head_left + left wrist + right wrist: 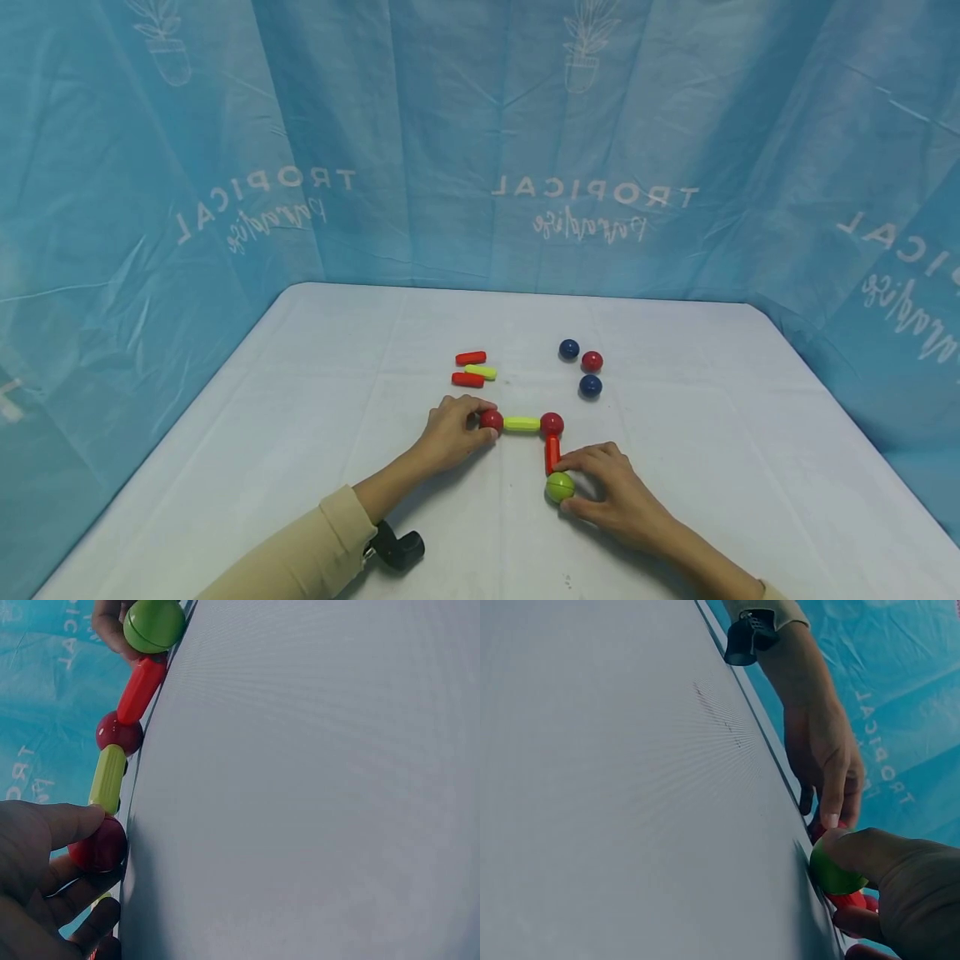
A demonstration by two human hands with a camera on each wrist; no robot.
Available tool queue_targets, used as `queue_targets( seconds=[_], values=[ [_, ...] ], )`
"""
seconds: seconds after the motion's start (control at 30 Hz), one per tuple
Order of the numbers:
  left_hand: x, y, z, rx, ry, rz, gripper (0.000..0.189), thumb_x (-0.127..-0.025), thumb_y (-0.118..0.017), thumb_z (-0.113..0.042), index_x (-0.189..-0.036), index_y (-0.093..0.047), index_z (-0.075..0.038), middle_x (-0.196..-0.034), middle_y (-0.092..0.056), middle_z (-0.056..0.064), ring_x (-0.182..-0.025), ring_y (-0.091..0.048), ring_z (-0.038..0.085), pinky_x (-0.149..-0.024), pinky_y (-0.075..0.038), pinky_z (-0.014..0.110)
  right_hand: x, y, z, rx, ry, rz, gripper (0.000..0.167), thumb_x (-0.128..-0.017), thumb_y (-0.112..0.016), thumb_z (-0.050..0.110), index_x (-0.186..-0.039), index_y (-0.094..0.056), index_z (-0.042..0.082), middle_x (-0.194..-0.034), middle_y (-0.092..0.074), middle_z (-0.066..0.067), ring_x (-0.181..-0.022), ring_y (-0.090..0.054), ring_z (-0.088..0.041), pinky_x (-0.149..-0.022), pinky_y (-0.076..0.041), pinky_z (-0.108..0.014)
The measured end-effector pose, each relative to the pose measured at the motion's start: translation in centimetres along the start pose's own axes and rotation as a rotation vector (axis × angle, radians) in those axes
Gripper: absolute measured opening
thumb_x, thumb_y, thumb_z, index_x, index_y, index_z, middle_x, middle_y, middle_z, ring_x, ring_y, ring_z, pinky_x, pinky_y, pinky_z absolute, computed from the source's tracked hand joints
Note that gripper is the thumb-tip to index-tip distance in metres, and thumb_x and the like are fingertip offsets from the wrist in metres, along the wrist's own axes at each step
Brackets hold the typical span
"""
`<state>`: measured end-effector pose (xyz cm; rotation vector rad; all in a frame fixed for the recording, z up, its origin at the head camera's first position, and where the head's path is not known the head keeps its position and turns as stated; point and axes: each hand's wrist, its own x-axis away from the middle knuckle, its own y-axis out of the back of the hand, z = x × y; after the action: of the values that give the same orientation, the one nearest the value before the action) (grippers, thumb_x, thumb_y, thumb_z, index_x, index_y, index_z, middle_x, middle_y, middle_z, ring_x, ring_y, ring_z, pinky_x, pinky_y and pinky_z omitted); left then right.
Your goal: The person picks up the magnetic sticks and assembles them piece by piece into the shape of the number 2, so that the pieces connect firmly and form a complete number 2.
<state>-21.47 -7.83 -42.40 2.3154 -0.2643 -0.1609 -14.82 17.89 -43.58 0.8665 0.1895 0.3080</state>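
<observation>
My left hand point(452, 433) pinches a red ball point(491, 421) between thumb and fingers. From that ball a yellow-green stick point(522, 424) runs right to a second red ball point(552, 424), where a red stick point(552, 454) meets it at a corner. At the near end of the red stick is a green ball point(560, 487), held between the thumb and fingers of my right hand point(617, 496). In the left wrist view the balls and sticks form one joined chain. The right wrist view shows my right thumb over the green ball point(837, 868), partly hiding it.
Behind the left hand lie two red sticks point(468, 380) with a yellow-green stick point(487, 372) between them. Two dark blue balls point(590, 386) and another red ball point(592, 361) sit at the back right. A blue printed curtain point(450, 242) surrounds the white table point(337, 350).
</observation>
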Motion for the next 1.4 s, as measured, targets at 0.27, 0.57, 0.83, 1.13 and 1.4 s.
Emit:
queue_targets(
  seconds=[0.27, 0.57, 0.83, 1.13, 1.4],
  values=[
    [0.09, 0.01, -0.08, 0.011, 0.005, -0.004, 0.036, -0.081, -0.072, -0.02, -0.116, -0.065, -0.016, -0.105, -0.06, 0.003, -0.094, -0.043, 0.017, -0.078, -0.029, 0.034, -0.09, -0.17, 0.17, -0.021, -0.016, -0.036, 0.047, -0.069, -0.082, 0.026, -0.106, -0.058, 0.042, -0.114, -0.056, 0.018, -0.11, -0.04, -0.01, -0.092, -0.042, -0.041],
    [0.17, 0.02, -0.08, 0.005, -0.004, -0.007, 0.036, -0.08, -0.072, -0.019, -0.115, -0.065, -0.015, -0.104, -0.061, 0.003, -0.094, -0.043, 0.017, -0.078, -0.03, 0.035, -0.12, -0.18, 0.03, -0.038, 0.019, -0.063, 0.042, -0.071, -0.081, 0.026, -0.104, -0.058, 0.037, -0.111, -0.056, 0.02, -0.11, -0.04, -0.01, -0.093, -0.043, -0.042],
    [0.02, -0.06, -0.02, 0.009, 0.006, -0.005, 0.036, -0.081, -0.072, -0.02, -0.115, -0.065, -0.016, -0.105, -0.061, 0.003, -0.095, -0.044, 0.017, -0.079, -0.03, 0.035, -0.12, -0.28, 0.01, -0.023, 0.038, -0.055, 0.046, -0.071, -0.081, 0.026, -0.109, -0.058, 0.042, -0.113, -0.056, 0.019, -0.109, -0.039, -0.01, -0.092, -0.041, -0.042],
    [-0.21, -0.1, 0.09, 0.01, -0.002, -0.012, 0.038, -0.08, -0.073, -0.02, -0.116, -0.065, -0.016, -0.106, -0.062, 0.003, -0.094, -0.044, 0.016, -0.08, -0.03, 0.037, -0.2, -0.19, 0.0, -0.019, 0.042, -0.043, 0.044, -0.073, -0.079, 0.026, -0.107, -0.058, 0.046, -0.114, -0.056, 0.017, -0.106, -0.04, -0.01, -0.089, -0.041, -0.04],
    [-0.75, -0.02, -0.07, -0.005, -0.01, -0.031, 0.04, -0.08, -0.072, -0.018, -0.118, -0.064, -0.016, -0.11, -0.063, 0.004, -0.097, -0.046, 0.017, -0.084, -0.032, 0.039, -0.61, 0.19, 0.01, -0.026, 0.029, -0.014, 0.043, -0.074, -0.078, 0.025, -0.108, -0.059, 0.045, -0.115, -0.057, 0.015, -0.106, -0.041, -0.012, -0.09, -0.041, -0.04]
  ],
)
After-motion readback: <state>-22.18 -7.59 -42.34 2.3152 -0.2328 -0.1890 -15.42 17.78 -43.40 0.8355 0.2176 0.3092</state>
